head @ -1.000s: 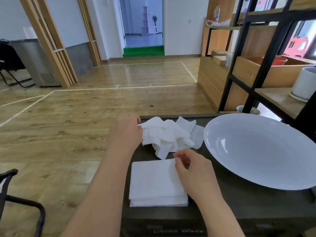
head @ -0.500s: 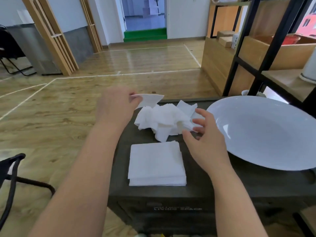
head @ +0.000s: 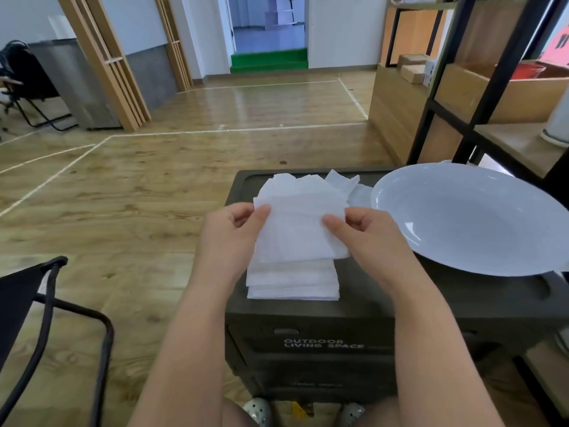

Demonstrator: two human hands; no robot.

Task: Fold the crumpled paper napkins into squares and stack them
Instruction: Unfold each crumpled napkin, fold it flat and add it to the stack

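L thumb [head: 261, 211] & curled fingers pinch the left edge of a white paper napkin [head: 300, 229]; R thumb [head: 334, 224] & fingers pinch its right edge, so both hands are closed on the same sheet. The left hand [head: 229, 238] and right hand [head: 374, 238] hold it spread flat between them, just above the stack of folded napkins [head: 292, 282]. Held napkin is thin, soft, faintly quilted w/ crease lines, roughly square but rumpled along the top edge. The stack below is neat, square, several layers thick w/ layered edges showing at the front, sitting on the near-left part of the box lid. Behind the held sheet, a few more crumpled napkins [head: 346, 183] lie at the back of the lid, next to the plate rim; can't tell whether they touch it. The big white plate [head: 468, 217] is glossy, round, shallow, w/ light glare; it takes up the right side of the lid & overhangs its right edge. The support is a dark olive-black plastic storage box [head: 308, 349], matte, w/ rounded corners & a raised lid rim; front reads "OUTDOOR LIVING SPACE" in pale caps. Bare forearms run down to the frame bottom. Around: wood-grain plank floor [head: 154, 186] w/ white taped lines, black tube-frame folding chair [head: 46, 318] at left, black metal & wood shelf unit [head: 492, 87] at right.
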